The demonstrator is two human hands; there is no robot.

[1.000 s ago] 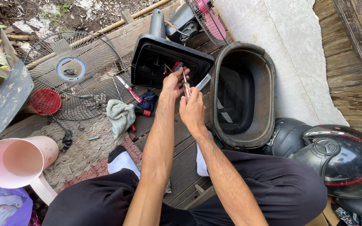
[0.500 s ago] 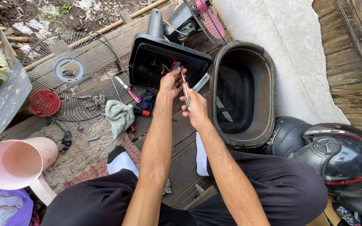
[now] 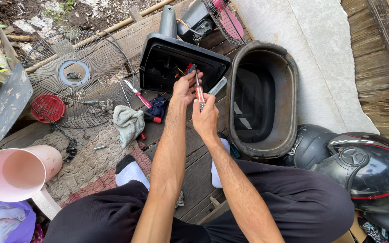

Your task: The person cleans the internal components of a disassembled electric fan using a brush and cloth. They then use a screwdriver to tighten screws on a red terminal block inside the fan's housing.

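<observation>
A dark fan base housing point(image 3: 158, 63) lies open-side up on the wooden planks, with wires showing inside. My left hand point(image 3: 186, 86) reaches into its near edge, fingers pinching a small red part among the wires. My right hand point(image 3: 205, 118) grips a screwdriver with a red and grey handle point(image 3: 199, 93), its shaft pointing up into the housing beside my left fingers. The two hands almost touch.
A round wire fan guard point(image 3: 79, 76) lies to the left, with a red cap point(image 3: 47, 108), a grey rag point(image 3: 129, 122) and another red-handled tool point(image 3: 137, 94). A black tub point(image 3: 262, 96) sits right of the housing, helmets point(image 3: 365, 173) beyond it, and a pink jug point(image 3: 16, 173) at lower left.
My hands stay at the housing's near edge. The screwdriver has shifted slightly, its handle now lower in my right hand. Nothing was let go.
</observation>
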